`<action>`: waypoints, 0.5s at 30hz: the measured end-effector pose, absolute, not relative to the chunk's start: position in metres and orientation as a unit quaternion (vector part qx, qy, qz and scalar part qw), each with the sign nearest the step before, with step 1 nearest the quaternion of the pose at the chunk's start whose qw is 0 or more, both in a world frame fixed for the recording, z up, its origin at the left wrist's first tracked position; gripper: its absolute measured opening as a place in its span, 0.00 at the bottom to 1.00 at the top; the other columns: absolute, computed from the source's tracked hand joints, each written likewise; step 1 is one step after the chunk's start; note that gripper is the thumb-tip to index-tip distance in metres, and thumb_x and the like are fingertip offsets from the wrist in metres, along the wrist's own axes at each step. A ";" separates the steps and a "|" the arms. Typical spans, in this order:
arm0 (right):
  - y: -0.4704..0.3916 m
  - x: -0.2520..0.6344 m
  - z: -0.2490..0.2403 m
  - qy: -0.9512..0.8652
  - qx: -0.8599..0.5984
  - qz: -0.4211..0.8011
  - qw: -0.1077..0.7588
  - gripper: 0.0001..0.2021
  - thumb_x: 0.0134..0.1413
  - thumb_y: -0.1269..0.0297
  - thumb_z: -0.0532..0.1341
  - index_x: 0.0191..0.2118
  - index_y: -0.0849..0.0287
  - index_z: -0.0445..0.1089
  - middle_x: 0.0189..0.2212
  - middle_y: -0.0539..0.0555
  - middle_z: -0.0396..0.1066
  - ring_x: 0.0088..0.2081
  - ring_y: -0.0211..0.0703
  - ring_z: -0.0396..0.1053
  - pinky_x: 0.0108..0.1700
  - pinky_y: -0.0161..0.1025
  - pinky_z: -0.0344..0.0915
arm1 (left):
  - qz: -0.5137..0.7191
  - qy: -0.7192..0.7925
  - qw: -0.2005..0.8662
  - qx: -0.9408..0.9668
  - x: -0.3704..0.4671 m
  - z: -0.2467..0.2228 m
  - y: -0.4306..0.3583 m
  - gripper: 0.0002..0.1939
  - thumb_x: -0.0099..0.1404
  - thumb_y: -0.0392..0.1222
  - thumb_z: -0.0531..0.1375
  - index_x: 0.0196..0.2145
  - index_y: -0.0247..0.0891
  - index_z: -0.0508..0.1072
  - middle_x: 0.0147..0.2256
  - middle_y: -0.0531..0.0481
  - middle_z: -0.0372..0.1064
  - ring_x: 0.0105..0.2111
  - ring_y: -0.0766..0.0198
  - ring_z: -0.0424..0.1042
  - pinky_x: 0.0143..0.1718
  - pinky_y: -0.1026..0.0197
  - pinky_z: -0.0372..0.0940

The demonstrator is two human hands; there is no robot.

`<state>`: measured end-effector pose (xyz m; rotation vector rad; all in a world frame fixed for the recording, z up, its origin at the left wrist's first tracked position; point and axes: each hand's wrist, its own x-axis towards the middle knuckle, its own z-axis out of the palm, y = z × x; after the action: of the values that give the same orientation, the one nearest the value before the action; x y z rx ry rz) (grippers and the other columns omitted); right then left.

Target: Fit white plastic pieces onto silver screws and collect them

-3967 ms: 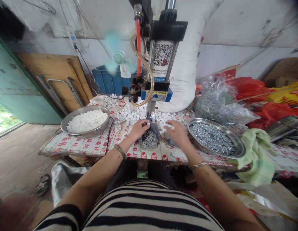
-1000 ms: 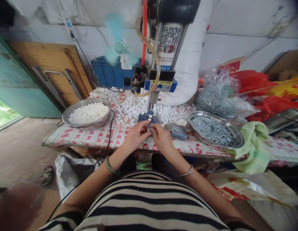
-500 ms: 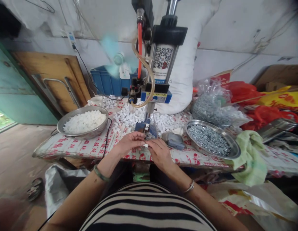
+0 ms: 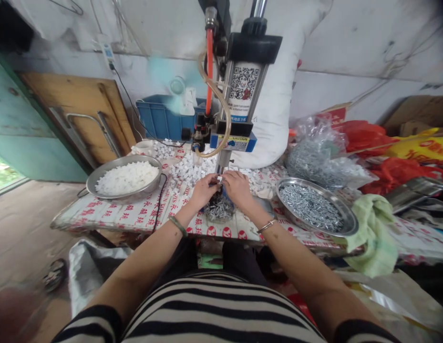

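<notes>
- The left hand [image 4: 205,189] pinches a small white piece [image 4: 219,178], fingers narrow, below the press rod [image 4: 221,164]; the right hand [image 4: 239,189] crowds in beside it with curled fingertips, too small to tell whether they grip.
- The 2 hands sit close to the foot of the press [image 4: 241,95]: if the rod dropped with fingertips there, they could be caught.
- A crooked piece could crack or jump under the rod; fingers hide how it lies.
- A pile of metal pins [image 4: 221,210] lies just on the near side of the hands; a low wrist could push pins toward the near table edge.
- On the far side, loose white parts [image 4: 187,170] spread over the table [image 4: 128,215], so a wide reach may scatter them.
- To the left, printed tabletop shows before the bowl [image 4: 148,187], giving room to draw back, though a black cable [image 4: 159,202] crosses it and could snag.
- To the right, the tray [image 4: 351,224] sits by the near edge beside a green cloth [image 4: 375,238]; a swung elbow might tip it.
</notes>
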<state>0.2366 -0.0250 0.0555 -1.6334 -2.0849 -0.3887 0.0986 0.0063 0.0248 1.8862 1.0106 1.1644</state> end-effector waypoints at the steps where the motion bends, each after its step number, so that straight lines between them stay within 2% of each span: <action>1: -0.024 0.235 0.055 -0.761 -0.591 -0.147 0.224 0.12 0.58 0.67 0.51 0.43 0.55 0.70 0.46 0.53 0.69 0.46 0.45 0.62 0.44 0.41 0.53 | 0.452 0.390 0.350 0.722 0.098 0.023 0.007 0.20 0.54 0.32 0.57 0.46 0.38 0.68 0.36 0.50 0.73 0.38 0.64 0.72 0.43 0.61 0.64; 8: -0.026 0.237 0.054 -0.786 -0.551 -0.214 0.184 0.12 0.59 0.69 0.49 0.41 0.59 0.69 0.39 0.57 0.71 0.45 0.47 0.60 0.49 0.47 0.47 | 0.440 0.399 0.348 0.725 0.097 0.029 0.003 0.18 0.56 0.34 0.58 0.45 0.37 0.69 0.35 0.50 0.74 0.36 0.64 0.72 0.41 0.62 0.64; 11: -0.029 0.236 0.051 -0.801 -0.516 -0.239 0.188 0.14 0.59 0.70 0.49 0.46 0.62 0.67 0.39 0.58 0.71 0.46 0.47 0.60 0.52 0.47 0.46 | 0.441 0.411 0.294 0.742 0.098 0.033 -0.002 0.14 0.60 0.39 0.55 0.44 0.37 0.70 0.37 0.48 0.73 0.37 0.63 0.71 0.42 0.61 0.63; 15: -0.033 0.235 0.047 -0.799 -0.519 -0.221 0.208 0.15 0.59 0.69 0.49 0.49 0.63 0.66 0.39 0.59 0.71 0.45 0.47 0.61 0.50 0.44 0.50 | 0.444 0.427 0.196 0.763 0.102 0.031 -0.005 0.12 0.60 0.38 0.54 0.42 0.37 0.70 0.38 0.45 0.72 0.38 0.60 0.70 0.45 0.58 0.61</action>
<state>0.2351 -0.0329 0.0466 -1.4452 -2.2247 -0.6154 0.1022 -0.0050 0.0308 2.1373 1.1948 1.2430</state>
